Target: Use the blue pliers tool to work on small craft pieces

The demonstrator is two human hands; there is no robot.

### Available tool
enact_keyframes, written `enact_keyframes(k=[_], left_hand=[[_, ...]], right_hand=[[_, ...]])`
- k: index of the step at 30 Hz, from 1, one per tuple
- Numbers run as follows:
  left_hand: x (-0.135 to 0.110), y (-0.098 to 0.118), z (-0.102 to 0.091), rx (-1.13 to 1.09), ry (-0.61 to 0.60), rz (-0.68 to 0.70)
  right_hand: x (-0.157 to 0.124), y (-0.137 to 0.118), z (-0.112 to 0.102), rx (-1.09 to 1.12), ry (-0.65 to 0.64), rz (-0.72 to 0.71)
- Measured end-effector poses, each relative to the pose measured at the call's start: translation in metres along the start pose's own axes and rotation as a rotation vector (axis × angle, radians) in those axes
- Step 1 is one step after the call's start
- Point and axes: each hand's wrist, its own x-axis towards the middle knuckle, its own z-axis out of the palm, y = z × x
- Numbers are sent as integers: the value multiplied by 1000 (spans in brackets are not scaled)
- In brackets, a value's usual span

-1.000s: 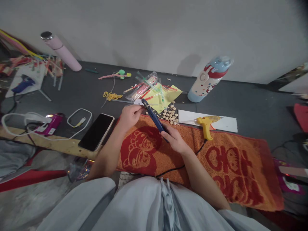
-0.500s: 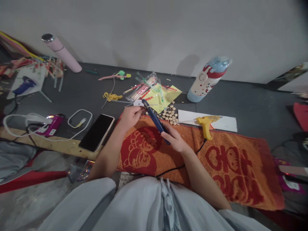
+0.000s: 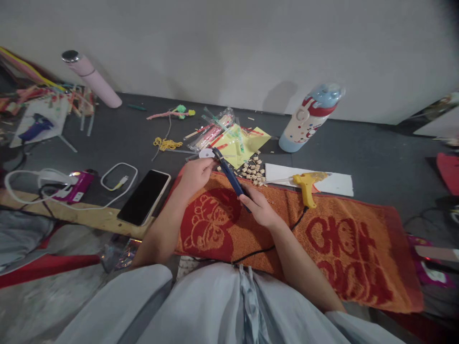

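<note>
My right hand (image 3: pixel 261 206) is closed around the lower end of a long dark-blue hand tool (image 3: pixel 231 177), whose exact kind I cannot make out. The tool slants up and left over the orange and red towel (image 3: pixel 279 234). My left hand (image 3: pixel 198 171) is pinched right beside the tool's far end; whatever lies between its fingertips is hidden. A white disc (image 3: pixel 206 153) shows just beyond those fingers. Small cut wooden pieces (image 3: pixel 254 169) are heaped to the right of the tool, beside yellow paper (image 3: pixel 260 138) and a plastic bag of sticks (image 3: pixel 215 131).
A yellow glue gun (image 3: pixel 305 185) rests on a white strip (image 3: pixel 339 185), its cord crossing the towel. A cartoon bottle (image 3: pixel 303 125) stands behind. Leftward are a phone (image 3: pixel 144 197), a white cable (image 3: pixel 134 174), yellow string (image 3: pixel 167 144) and a pink flask (image 3: pixel 95 82).
Both hands and the blue tool stay almost in place. The tool has tilted or shifted very slightly, and my left fingers have moved a little.
</note>
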Motion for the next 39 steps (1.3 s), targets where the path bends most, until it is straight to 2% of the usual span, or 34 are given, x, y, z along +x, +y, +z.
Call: enact_keyframes(k=[7,14,20,25,32,37,39], left_hand=[[0,1,-1,141,-38,37],[3,3,-10,177,-111,126],[5,-7,-17,219,-114,180],[2,-6,-16,156,-120,93],[-1,-2,-4,49,-49,38],[1,-1,-3,-144,33,-104],[2,0,-2,-240,70,-115]], right_hand=[[1,-6,-5,2,-20,1],[0,-11,-8,33,-69,20],[0,-8,-11,62,-47,26],[2,-7,-9,192,-72,57],[5,-6,-8,423,-18,154],[2,-8,-8,428,4,160],[1,-8,-6,393,22,162]])
